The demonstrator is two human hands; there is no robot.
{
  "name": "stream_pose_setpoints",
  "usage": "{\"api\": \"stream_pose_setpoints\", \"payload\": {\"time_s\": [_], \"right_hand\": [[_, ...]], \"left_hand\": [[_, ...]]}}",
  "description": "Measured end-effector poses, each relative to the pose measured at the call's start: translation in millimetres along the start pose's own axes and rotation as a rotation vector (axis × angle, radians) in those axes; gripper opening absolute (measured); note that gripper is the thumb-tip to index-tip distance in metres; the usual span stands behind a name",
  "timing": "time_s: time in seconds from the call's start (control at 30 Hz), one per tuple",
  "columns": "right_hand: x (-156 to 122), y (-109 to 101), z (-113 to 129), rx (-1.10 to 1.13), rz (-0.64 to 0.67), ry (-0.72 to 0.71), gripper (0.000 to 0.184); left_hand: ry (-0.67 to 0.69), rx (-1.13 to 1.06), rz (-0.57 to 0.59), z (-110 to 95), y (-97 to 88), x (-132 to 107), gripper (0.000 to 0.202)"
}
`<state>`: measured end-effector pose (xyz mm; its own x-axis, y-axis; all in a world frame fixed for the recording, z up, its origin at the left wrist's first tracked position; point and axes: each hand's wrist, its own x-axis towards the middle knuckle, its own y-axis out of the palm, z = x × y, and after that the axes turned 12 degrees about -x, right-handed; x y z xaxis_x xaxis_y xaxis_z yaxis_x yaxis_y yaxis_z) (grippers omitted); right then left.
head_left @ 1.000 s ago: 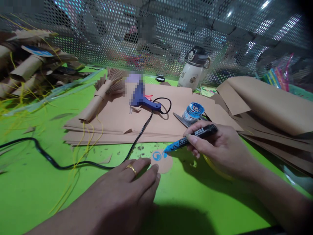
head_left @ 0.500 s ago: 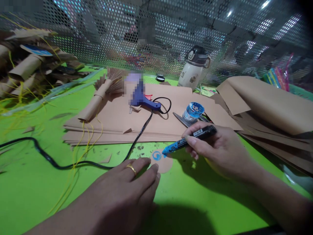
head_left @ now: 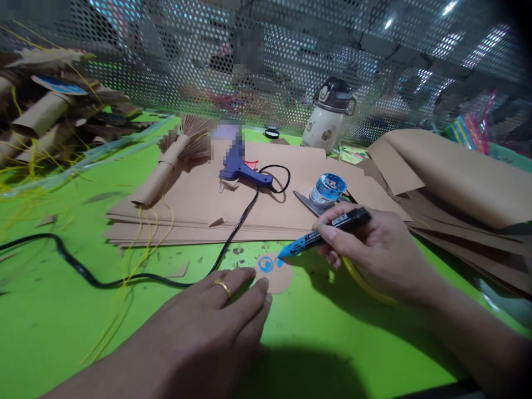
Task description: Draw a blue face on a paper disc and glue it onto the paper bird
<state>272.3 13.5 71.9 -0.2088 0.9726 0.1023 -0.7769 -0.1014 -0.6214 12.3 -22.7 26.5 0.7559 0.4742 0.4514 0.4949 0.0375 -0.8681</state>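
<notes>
A small round piece of brown paper [head_left: 276, 281] lies flat on the green table [head_left: 316, 321], bearing a blue ring with a curl inside and a second blue mark beside it. My right hand [head_left: 369, 244] is closed around a blue-and-black marker pen [head_left: 310, 239], its blue tip resting on the second mark. At the paper's left edge, the fingertips of my left hand [head_left: 224, 310], stretched out with a gold ring on one finger, press it down. Just beyond the right hand stands a blue-smeared jar [head_left: 328, 189], with scissors [head_left: 310, 204] partly hidden behind it.
A purple glue gun [head_left: 249, 174] with a black cord [head_left: 93, 280] lies on stacked brown paper [head_left: 199, 213]. Left of it is a rolled paper tube [head_left: 160, 172] with a pleated fan. A bottle [head_left: 326, 119] stands before the perforated screen [head_left: 166, 72]; more tubes [head_left: 41, 113] pile at left.
The second blue mark has grown and now looks like a curved stroke. The pen tip has shifted slightly right and up. My left hand stays in place.
</notes>
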Motion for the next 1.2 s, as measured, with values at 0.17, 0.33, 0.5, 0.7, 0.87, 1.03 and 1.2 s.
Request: {"api": "stream_pose_setpoints", "payload": {"time_s": [0.17,0.33,0.5,0.7,0.87,1.03,1.2], "right_hand": [[-1,1,-2,-0.045,-0.005,-0.015,0.014],[1,-1,-2,-0.051,-0.023,-0.024,0.015],[0,-2,4,-0.052,-0.046,-0.007,0.012],[-1,0,4,-0.060,-0.038,-0.028,0.013],[0,-2,3,-0.090,-0.032,-0.036,0.014],[0,-5,6,-0.110,-0.034,-0.023,0.015],[-1,-2,6,-0.067,-0.053,-0.018,0.016]], "left_hand": [[0.003,0.001,0.027,3,1.1,-3,0.029],[-0.005,-0.005,0.012,3,4.9,-6,0.029],[-0.032,0.001,0.011,3,7.6,-10,0.028],[-0.055,-0.036,-0.007,3,8.8,-9,0.031],[-0.041,-0.019,-0.017,1,9.2,-10,0.027],[-0.033,-0.007,-0.004,3,6.2,-12,0.027],[0.023,0.013,0.054,7,6.0,-13,0.027]]}}
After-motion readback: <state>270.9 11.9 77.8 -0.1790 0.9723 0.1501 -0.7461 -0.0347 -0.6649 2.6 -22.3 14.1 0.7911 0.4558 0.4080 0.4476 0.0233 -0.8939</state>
